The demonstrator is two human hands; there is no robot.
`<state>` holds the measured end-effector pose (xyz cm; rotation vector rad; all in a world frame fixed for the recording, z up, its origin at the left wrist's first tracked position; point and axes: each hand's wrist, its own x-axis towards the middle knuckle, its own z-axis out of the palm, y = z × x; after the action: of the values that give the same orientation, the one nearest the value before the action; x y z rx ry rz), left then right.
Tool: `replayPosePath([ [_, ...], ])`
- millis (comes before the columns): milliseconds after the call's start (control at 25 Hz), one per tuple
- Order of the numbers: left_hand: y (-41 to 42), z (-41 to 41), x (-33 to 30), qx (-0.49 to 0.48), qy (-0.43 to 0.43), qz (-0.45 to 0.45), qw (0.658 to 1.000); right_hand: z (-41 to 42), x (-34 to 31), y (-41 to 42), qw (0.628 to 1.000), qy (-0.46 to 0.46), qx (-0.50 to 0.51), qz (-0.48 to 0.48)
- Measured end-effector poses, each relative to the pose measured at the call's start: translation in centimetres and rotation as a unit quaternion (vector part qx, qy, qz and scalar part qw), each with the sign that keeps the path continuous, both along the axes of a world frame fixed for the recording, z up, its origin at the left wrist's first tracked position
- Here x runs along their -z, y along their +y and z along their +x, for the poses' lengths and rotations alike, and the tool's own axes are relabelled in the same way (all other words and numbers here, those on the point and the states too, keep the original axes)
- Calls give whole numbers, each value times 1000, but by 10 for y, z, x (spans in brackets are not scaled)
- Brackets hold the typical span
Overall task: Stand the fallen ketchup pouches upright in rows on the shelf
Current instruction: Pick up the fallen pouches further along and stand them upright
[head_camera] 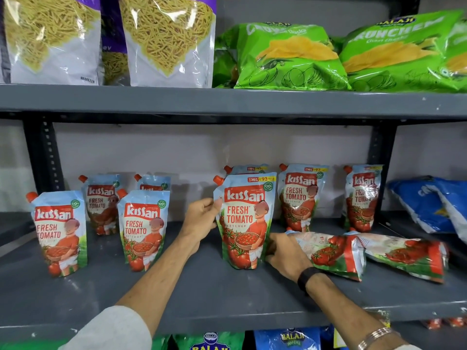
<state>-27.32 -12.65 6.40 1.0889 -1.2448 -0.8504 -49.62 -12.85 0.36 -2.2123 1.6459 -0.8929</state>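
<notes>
A ketchup pouch (243, 221) stands upright at the middle of the grey shelf (227, 299). My left hand (202, 218) grips its upper left edge. My right hand (285, 253) rests against its lower right side. Two fallen pouches lie to the right: one (331, 251) just beside my right hand, another (406, 256) further right. Several upright pouches stand around: two in the front left (59, 231) (144, 226), two behind them (102, 203) (154, 184), one behind the held pouch (249, 169), and two at the back right (300, 195) (362, 195).
Blue snack bags (429, 205) lean at the shelf's far right. The shelf above carries noodle-snack bags (166, 39) and green chip bags (285, 59). Black uprights (45, 157) (381, 147) frame the bay. More bags (290, 339) sit on the shelf below.
</notes>
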Motion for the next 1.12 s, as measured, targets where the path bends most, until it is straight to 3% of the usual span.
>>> replayPosePath([
  [80,8,4,8,-38,-36,-9,999,-8,-4,11,995,82,36,-32],
  [160,21,9,25,-135,-121,-37,983,-21,-8,18,968,221,92,-70],
  [200,29,10,35,-134,-175,-52,974,-27,-10,21,952,272,121,-70],
  [280,45,6,48,-7,-279,-43,959,-31,-11,25,931,329,150,-55],
  [360,55,-13,55,119,-364,-28,924,-32,-8,29,905,395,145,-64],
  [480,60,-52,60,178,-422,-46,888,-34,-4,34,887,434,106,-119],
  [600,54,-91,64,191,-429,-31,882,-57,-18,30,895,384,125,-190],
  [720,40,-118,68,169,-433,4,885,-77,-32,20,922,309,143,-184],
  [840,24,-147,60,115,-393,31,912,-99,-45,8,941,224,148,-204],
  [1000,-1,-185,43,37,-284,69,956,-126,-61,-5,967,11,137,-213],
  [1120,-14,-204,38,0,-96,117,988,-139,-73,-14,963,-154,115,-188],
])
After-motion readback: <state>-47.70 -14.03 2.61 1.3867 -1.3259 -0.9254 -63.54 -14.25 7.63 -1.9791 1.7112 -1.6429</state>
